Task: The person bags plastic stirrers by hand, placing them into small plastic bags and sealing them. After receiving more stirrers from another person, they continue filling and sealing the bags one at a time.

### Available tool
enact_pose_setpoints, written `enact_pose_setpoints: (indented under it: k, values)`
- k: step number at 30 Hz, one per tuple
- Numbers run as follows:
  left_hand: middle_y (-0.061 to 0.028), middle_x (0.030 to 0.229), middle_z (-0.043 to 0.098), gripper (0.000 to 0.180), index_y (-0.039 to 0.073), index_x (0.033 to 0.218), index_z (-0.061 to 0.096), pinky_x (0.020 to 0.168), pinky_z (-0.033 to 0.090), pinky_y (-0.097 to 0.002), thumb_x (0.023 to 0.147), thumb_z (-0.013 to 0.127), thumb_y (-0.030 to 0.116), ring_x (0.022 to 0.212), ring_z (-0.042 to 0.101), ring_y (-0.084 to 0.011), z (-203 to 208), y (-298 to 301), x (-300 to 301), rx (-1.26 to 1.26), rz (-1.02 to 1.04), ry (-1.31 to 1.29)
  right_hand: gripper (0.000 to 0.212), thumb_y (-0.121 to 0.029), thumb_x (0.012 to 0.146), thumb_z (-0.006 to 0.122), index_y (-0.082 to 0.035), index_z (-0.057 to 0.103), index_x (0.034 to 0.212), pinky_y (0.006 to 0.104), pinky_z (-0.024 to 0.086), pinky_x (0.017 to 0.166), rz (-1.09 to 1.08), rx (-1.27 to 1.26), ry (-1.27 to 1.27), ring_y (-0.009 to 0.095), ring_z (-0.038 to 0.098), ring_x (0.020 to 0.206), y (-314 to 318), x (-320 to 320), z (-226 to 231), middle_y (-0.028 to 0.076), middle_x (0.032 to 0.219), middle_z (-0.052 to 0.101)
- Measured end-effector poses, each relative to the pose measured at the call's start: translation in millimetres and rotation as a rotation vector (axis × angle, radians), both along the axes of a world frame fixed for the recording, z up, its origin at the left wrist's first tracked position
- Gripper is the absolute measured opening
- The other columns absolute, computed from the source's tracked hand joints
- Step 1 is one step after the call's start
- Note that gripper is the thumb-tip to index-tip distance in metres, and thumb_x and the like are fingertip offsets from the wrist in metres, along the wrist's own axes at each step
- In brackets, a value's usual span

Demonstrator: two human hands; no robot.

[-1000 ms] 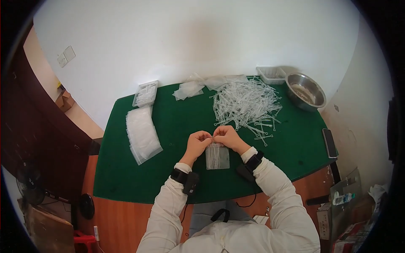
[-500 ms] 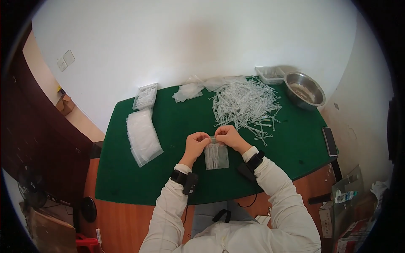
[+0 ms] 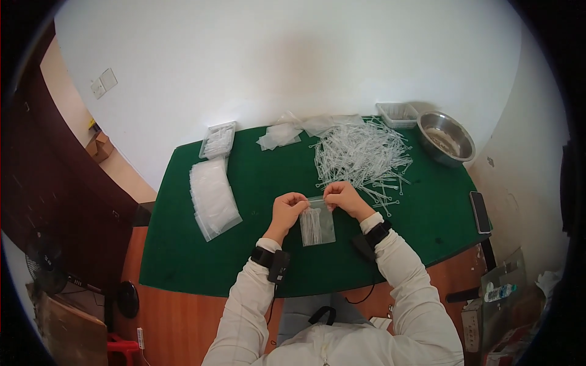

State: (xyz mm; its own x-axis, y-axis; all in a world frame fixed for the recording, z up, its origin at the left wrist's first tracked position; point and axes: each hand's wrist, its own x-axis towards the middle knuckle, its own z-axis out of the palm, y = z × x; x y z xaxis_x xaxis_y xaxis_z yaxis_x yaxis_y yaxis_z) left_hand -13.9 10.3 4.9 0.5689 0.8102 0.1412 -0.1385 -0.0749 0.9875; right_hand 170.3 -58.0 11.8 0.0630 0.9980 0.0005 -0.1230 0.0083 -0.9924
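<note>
A small clear zip bag lies on the green table in front of me, with several thin clear plastic sticks upright inside its left part. At the bag's top left corner, the fingers of my left hand are pinched on the edge. My right hand pinches the top right corner. Beyond my right hand spreads a large heap of loose clear sticks with small looped ends. Left of my hands, a fanned stack of clear zip bags lies flat.
A clear tray of filled bags stands at the back left. Loose bags lie along the wall. Back right are another clear tray and a steel bowl. A phone rests at the right edge of the green table.
My right hand has slid to the right along the bag's top edge, so my hands are farther apart. The whole view has shifted slightly.
</note>
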Motion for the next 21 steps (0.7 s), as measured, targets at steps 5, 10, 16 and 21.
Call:
enact_pose_setpoints:
  k: [5, 10, 16, 21]
  values:
    - [-0.001, 0.066, 0.059, 0.004, 0.0, 0.075, 0.06, 0.055, 0.041, -0.0185, 0.072, 0.059, 0.002, 0.059, 0.053, -0.0063, -2.4, 4.6, -0.2, 0.004, -0.012, 0.003, 0.004, 0.0, 0.068, 0.056, 0.001, 0.056, 0.072, 0.0219, 0.044, 0.049, 0.005, -0.014, -0.004, 0.011, 0.053, 0.05, 2.0, 4.3, 2.5, 0.005, 0.06, 0.056]
    - [-0.0009, 0.066, 0.058, 0.007, -0.001, 0.077, 0.059, 0.054, 0.041, -0.0183, 0.071, 0.06, 0.003, 0.058, 0.053, -0.0063, -5.9, 2.6, -1.9, -0.045, -0.026, -0.016, 0.004, 0.0, 0.068, 0.056, 0.001, 0.056, 0.072, 0.0218, 0.045, 0.049, 0.004, -0.015, -0.028, 0.011, 0.053, 0.05, -0.1, 2.1, 0.5, 0.004, 0.061, 0.056]
    - [-0.002, 0.071, 0.059, 0.014, 0.0, 0.084, 0.057, 0.059, 0.044, -0.0196, 0.071, 0.061, 0.004, 0.064, 0.055, -0.0076, -3.2, 2.2, 1.8, -0.089, -0.083, -0.009, 0.004, -0.001, 0.068, 0.056, 0.0, 0.057, 0.072, 0.0213, 0.045, 0.049, 0.004, 0.012, -0.083, 0.01, 0.053, 0.051, 0.2, -4.4, -0.2, 0.004, 0.061, 0.056]
    - [-0.0021, 0.071, 0.059, 0.013, 0.0, 0.082, 0.057, 0.06, 0.045, -0.0206, 0.071, 0.062, 0.004, 0.065, 0.055, -0.0078, -3.1, -0.5, 2.4, -0.122, -0.168, 0.023, 0.003, -0.001, 0.068, 0.057, 0.0, 0.056, 0.071, 0.0207, 0.044, 0.047, 0.049, 0.036, -0.087, 0.008, 0.052, 0.05, 0.0, -17.2, 0.8, 0.002, 0.061, 0.055]
